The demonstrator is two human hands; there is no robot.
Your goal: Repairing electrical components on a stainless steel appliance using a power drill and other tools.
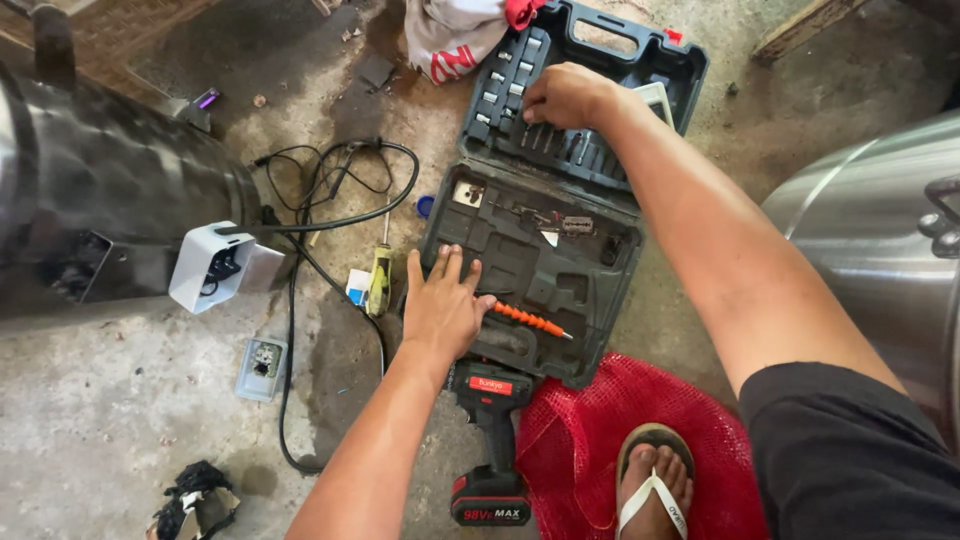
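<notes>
An open dark tool case [590,325] lies on the concrete floor, its lid [680,70] holding rows of sockets and bits. My left hand [441,300] rests flat on the case's lower left corner, fingers spread, holding nothing. My right hand [563,95] reaches into the lid, fingertips pinched among the bits; what they grip is hidden. An orange-handled screwdriver [530,321] lies in the case beside my left hand. A black and red cordless drill [490,440] lies on the floor just below that hand.
A red mesh sack [580,440] sits under my sandalled foot [655,485]. Black cables [330,190], a white junction box [210,265], a yellow-green tester screwdriver [379,280] and a wall socket [262,368] lie left. Steel tanks stand at left [90,180] and right [880,230].
</notes>
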